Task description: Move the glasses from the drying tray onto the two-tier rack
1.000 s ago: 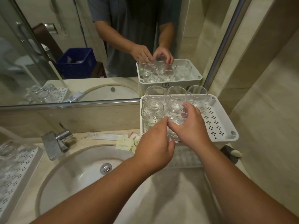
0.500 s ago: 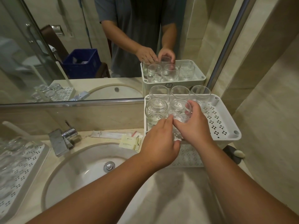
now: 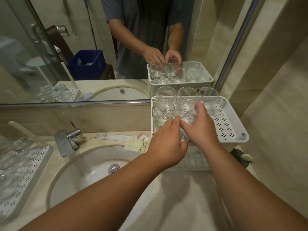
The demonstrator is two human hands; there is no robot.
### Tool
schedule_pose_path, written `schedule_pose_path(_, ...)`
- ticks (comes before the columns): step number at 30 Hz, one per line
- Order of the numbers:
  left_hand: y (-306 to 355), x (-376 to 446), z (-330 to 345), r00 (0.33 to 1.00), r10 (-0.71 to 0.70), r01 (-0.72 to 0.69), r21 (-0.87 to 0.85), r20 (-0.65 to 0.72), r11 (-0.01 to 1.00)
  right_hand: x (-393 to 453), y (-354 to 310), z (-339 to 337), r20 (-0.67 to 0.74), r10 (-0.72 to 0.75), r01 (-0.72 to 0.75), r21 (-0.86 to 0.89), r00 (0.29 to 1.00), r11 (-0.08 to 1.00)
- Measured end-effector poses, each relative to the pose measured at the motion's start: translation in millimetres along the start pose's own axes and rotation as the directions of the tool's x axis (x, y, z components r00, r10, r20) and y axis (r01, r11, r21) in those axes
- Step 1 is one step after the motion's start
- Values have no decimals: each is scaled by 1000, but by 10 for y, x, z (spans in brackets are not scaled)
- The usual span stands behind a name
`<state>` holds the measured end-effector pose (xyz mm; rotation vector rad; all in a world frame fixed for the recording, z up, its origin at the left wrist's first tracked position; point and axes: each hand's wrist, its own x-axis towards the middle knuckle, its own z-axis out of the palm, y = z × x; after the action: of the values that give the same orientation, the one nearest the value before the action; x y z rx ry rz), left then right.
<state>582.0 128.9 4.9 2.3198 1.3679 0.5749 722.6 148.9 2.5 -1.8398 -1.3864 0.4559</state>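
Note:
The white two-tier rack (image 3: pixel 233 125) stands at the right against the mirror. Several clear glasses stand on its top tier: three in the back row (image 3: pixel 187 94) and one at the front left (image 3: pixel 163 112). My right hand (image 3: pixel 201 129) wraps around a glass (image 3: pixel 187 110) in the front row, beside the front-left one. My left hand (image 3: pixel 166 145) touches the lower part of the same glass from the left, with its fingers curled. The glass's base is hidden by my hands. The drying tray (image 3: pixel 33 165) lies at the far left with blurred glasses (image 3: pixel 10 157) on it.
A round sink (image 3: pixel 93 165) with a chrome tap (image 3: pixel 68 139) lies between tray and rack. Paper sachets (image 3: pixel 135 144) lie on the counter near the rack. The rack's lower tier (image 3: pixel 195 159) shows under my hands. A wall stands close on the right.
Both hands stay on the same glass at the front of the top tier. The view has shifted slightly, and nothing else has moved.

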Motion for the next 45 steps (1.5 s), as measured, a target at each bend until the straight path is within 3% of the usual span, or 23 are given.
schedule_pose_path(8,-48,-108,-78,997,18,-29,-162,-73,986,-134,-51,-38,-139,-87,94,39,986,995)
schedule_pose_path(13,-114,-258,-265,973,-79,-20,-418,-217,908,-359,-229,-61,-334,-297,314,-3,894,949)
schedule_pose_path(20,-557,-537,-758,921,-223,35,-504,-319,863,-558,-949,157,-363,-450,515,104,816,851)
schedule_pose_path(32,-2075,-1616,-1846,792,-434,186,-508,-429,841,-1147,-2252,1815,-65,-562,551,322,824,770)
schedule_pose_path(39,-3074,-2367,-2427,680,-531,305,-464,-506,832,-1612,-2934,2898,89,-610,532,401,787,746)
schedule_pose_path(45,-3748,-2914,-2653,604,-636,434,-472,-480,768,-1883,-3224,3750,227,-643,552,358,731,753)
